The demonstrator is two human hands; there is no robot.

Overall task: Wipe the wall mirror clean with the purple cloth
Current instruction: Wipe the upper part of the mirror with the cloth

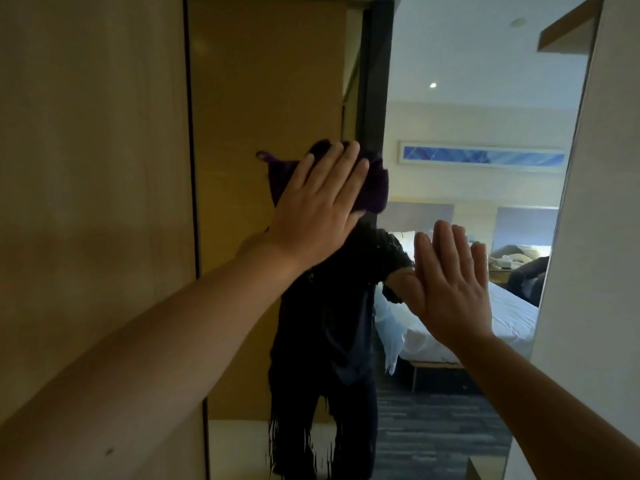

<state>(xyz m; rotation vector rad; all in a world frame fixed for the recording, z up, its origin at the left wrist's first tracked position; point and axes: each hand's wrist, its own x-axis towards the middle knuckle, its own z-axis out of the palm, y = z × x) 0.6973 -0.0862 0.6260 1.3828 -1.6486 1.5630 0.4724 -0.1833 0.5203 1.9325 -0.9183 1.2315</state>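
Note:
A tall wall mirror (450,98) fills the middle of the head view, framed by a dark strip on its left. My left hand (318,206) presses flat on a crumpled purple cloth (372,183) against the glass at about mid height. The cloth sticks out above and to the right of my fingers, with a small corner poking left. My right hand (450,282) rests flat on the mirror lower right, fingers spread and pointing up, holding nothing. The glass reflects a person in dark clothes behind both hands.
A wooden panel wall (93,150) stands left of the mirror. A pale wall (602,220) borders it on the right. The reflection shows a white bed, a long blue picture, a wooden door and grey carpet.

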